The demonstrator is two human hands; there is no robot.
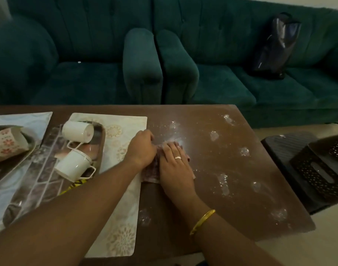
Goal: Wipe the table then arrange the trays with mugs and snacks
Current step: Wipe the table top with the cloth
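The bench [212, 198], brown and smeared with pale powdery patches [223, 184] over its right half, fills the lower part of the head view. Near its middle lies a checked cloth [151, 169], flat on the wood just beside the edge of a cream patterned mat [124, 208]. The right hand [174, 162] lies palm down on the cloth with its fingers stretched out flat, pressing it rather than closing round it; a ring shows on one finger and a gold bangle [202, 221] circles the wrist. The left hand [141, 148] rests at the cloth's left edge, fingers curled down onto the bench where mat and cloth meet; whether its grip has pinched the cloth cannot be told from here.

On the left, a long patterned tray [39, 179] sits partly on the cream mat. Two white mugs lie tipped on their sides in it: one mug [78, 131] towards the far end, the other mug [74, 166] nearer, handles pointing down and to the right. Further left, a second tray [33, 144] on a bluish mat [37, 120] carries a flowered snack box [7, 146], also on its side.

Behind the bench stand green sofas [221, 83], with a dark shiny bag [275, 45] propped on the right one. A dark perforated basket [317, 169] rests on the floor beside the bench's right end.
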